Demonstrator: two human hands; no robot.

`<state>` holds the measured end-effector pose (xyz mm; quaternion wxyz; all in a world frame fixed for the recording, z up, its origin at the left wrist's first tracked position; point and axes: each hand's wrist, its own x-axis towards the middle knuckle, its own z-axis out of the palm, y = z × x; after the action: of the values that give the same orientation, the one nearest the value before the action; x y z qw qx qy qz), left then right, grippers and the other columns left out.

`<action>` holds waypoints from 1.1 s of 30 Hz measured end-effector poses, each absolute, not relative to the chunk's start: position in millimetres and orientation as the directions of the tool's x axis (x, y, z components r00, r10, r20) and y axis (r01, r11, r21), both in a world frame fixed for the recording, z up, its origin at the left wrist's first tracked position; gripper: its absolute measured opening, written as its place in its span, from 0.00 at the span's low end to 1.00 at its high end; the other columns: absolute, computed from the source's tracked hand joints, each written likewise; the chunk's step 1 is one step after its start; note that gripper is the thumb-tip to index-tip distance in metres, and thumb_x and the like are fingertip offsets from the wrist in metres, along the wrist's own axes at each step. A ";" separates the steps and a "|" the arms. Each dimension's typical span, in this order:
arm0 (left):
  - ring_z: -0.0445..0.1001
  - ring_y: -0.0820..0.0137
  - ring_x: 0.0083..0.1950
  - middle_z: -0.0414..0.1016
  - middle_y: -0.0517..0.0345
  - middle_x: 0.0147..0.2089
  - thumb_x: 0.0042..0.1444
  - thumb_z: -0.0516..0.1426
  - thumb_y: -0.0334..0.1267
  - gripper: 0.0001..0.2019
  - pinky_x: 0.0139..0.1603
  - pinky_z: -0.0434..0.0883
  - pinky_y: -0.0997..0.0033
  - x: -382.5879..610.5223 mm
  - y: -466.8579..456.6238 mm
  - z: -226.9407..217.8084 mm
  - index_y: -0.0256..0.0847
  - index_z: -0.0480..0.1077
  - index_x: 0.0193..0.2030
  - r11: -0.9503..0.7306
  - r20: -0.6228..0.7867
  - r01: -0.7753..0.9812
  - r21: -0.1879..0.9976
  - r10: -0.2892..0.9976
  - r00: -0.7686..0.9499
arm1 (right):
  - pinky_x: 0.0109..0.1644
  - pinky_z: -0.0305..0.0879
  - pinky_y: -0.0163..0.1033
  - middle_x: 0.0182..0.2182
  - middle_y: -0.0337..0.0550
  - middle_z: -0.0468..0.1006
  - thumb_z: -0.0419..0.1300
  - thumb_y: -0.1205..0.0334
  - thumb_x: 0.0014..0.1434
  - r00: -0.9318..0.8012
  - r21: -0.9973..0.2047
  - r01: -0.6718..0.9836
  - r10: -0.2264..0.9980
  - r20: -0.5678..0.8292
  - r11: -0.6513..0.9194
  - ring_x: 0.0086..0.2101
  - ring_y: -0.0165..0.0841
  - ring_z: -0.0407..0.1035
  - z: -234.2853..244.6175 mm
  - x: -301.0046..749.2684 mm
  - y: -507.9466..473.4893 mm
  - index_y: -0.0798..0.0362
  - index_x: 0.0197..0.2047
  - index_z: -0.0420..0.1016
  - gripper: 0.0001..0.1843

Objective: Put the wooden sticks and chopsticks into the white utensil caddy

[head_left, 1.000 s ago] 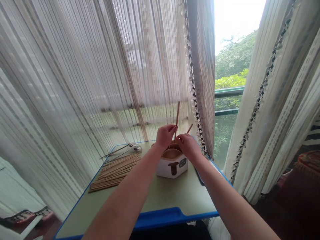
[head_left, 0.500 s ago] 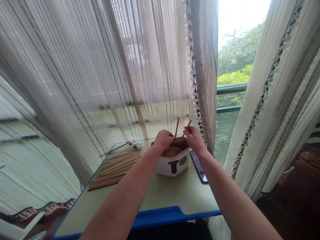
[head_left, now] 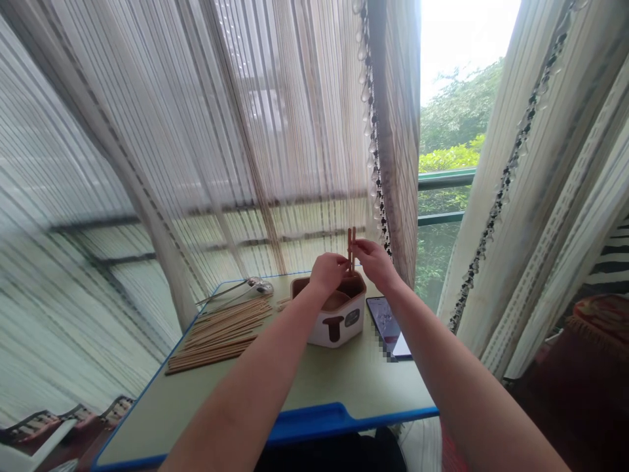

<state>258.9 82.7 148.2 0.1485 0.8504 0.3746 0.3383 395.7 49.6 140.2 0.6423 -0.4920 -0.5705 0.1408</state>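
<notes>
**Two chopsticks held upright over a holder**

The left hand (head_left: 330,270) and the right hand (head_left: 374,262) meet above a white holder (head_left: 339,324), which stands near the far edge of the desk (head_left: 339,380), toward its right corner. Both hands are closed on two chopsticks (head_left: 350,241): the left hand's fingers curl at their lower part and the right hand pinches them just above. The sticks stand upright, side by side, with their lower ends hidden behind the left hand. A pile of chopsticks (head_left: 221,331) lies along the left edge. Metal spoons (head_left: 255,285) rest at the far left corner. A phone (head_left: 386,321) lies just beside the holder, at the right edge.
</notes>
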 end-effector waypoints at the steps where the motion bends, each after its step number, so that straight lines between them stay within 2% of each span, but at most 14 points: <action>1: 0.72 0.70 0.32 0.78 0.55 0.31 0.54 0.55 0.42 0.12 0.34 0.65 0.72 260.7 83.1 147.3 0.41 0.78 0.35 -0.676 0.469 0.529 0.513 0.737 0.487 | 0.41 0.66 0.40 0.34 0.44 0.78 0.56 0.54 0.53 0.315 -0.799 0.362 0.744 0.589 0.479 0.36 0.34 0.71 141.2 397.5 49.2 0.54 0.43 0.73 0.17; 5: 0.72 0.70 0.30 0.78 0.55 0.30 0.54 0.54 0.44 0.13 0.33 0.66 0.72 265.5 85.1 139.4 0.41 0.78 0.34 -0.671 0.447 0.520 0.529 0.741 0.501 | 0.40 0.67 0.40 0.33 0.44 0.79 0.57 0.53 0.52 0.340 -0.812 0.362 0.746 0.572 0.457 0.35 0.34 0.72 141.8 401.3 45.4 0.54 0.45 0.73 0.19; 9: 0.73 0.68 0.34 0.78 0.54 0.32 0.52 0.56 0.43 0.11 0.37 0.67 0.70 263.3 82.5 138.5 0.42 0.78 0.35 -0.647 0.404 0.564 0.513 0.762 0.506 | 0.41 0.68 0.41 0.34 0.44 0.79 0.57 0.52 0.53 0.350 -0.810 0.406 0.746 0.566 0.423 0.36 0.34 0.73 140.6 399.2 39.8 0.53 0.43 0.74 0.18; 12: 0.74 0.66 0.38 0.79 0.52 0.36 0.51 0.57 0.44 0.12 0.41 0.68 0.69 256.9 75.3 147.2 0.41 0.78 0.37 -0.625 0.382 0.618 0.477 0.780 0.495 | 0.42 0.68 0.42 0.37 0.46 0.78 0.57 0.53 0.53 0.368 -0.797 0.460 0.732 0.573 0.392 0.37 0.35 0.72 143.5 397.5 33.2 0.54 0.46 0.73 0.19; 17: 0.73 0.63 0.46 0.78 0.51 0.43 0.53 0.55 0.40 0.13 0.49 0.68 0.66 244.8 64.3 155.2 0.40 0.76 0.41 -0.655 0.452 0.663 0.363 0.746 0.490 | 0.42 0.67 0.43 0.42 0.47 0.76 0.55 0.59 0.54 0.375 -0.661 0.622 0.581 0.722 0.420 0.39 0.35 0.70 153.3 389.4 17.0 0.53 0.52 0.69 0.22; 21: 0.73 0.62 0.48 0.77 0.51 0.45 0.52 0.54 0.35 0.14 0.51 0.68 0.64 235.5 59.2 151.0 0.37 0.75 0.43 -0.660 0.474 0.647 0.381 0.741 0.476 | 0.40 0.67 0.43 0.44 0.48 0.74 0.54 0.62 0.52 0.414 -0.573 0.720 0.420 0.808 0.392 0.40 0.36 0.68 157.8 374.3 0.8 0.54 0.49 0.69 0.20; 24: 0.74 0.64 0.47 0.78 0.52 0.43 0.52 0.54 0.33 0.11 0.51 0.69 0.64 218.3 49.7 148.8 0.38 0.75 0.40 -0.691 0.550 0.599 0.404 0.707 0.444 | 0.40 0.66 0.43 0.43 0.47 0.73 0.54 0.64 0.52 0.453 -0.550 0.743 0.319 0.833 0.381 0.39 0.35 0.67 158.5 360.2 -15.6 0.53 0.47 0.69 0.17; 27: 0.73 0.67 0.46 0.78 0.54 0.42 0.53 0.54 0.32 0.10 0.52 0.68 0.65 185.3 38.2 143.8 0.38 0.75 0.40 -0.721 0.721 0.556 0.413 0.632 0.284 | 0.39 0.66 0.41 0.42 0.46 0.73 0.54 0.64 0.52 0.509 -0.620 0.646 0.354 0.785 0.445 0.38 0.33 0.68 157.7 340.3 -33.2 0.53 0.45 0.68 0.15; 29: 0.73 0.68 0.46 0.77 0.53 0.41 0.53 0.53 0.31 0.10 0.52 0.67 0.66 155.9 34.0 135.4 0.38 0.74 0.39 -0.692 0.788 0.584 0.424 0.600 0.140 | 0.37 0.66 0.39 0.41 0.45 0.72 0.54 0.63 0.53 0.514 -0.652 0.578 0.402 0.758 0.491 0.36 0.32 0.68 154.7 321.6 -41.6 0.52 0.45 0.67 0.15; 31: 0.73 0.68 0.45 0.77 0.52 0.40 0.53 0.53 0.31 0.09 0.52 0.67 0.66 123.1 33.3 122.9 0.37 0.74 0.38 -0.606 0.778 0.647 0.463 0.628 0.032 | 0.37 0.66 0.39 0.42 0.45 0.72 0.54 0.62 0.53 0.467 -0.647 0.563 0.448 0.762 0.514 0.36 0.32 0.68 147.5 298.1 -45.2 0.51 0.46 0.67 0.15; 33: 0.73 0.68 0.45 0.77 0.51 0.40 0.53 0.52 0.30 0.10 0.51 0.67 0.67 90.0 34.0 108.3 0.37 0.74 0.38 -0.482 0.711 0.715 0.507 0.703 -0.030 | 0.38 0.66 0.39 0.42 0.45 0.73 0.54 0.62 0.53 0.377 -0.636 0.571 0.521 0.765 0.519 0.36 0.33 0.68 134.5 270.8 -43.6 0.52 0.46 0.68 0.15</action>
<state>90.0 34.0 108.3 -0.0059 0.6964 0.5089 0.5060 270.8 -43.6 134.5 0.6699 -0.4899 -0.5576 -0.0187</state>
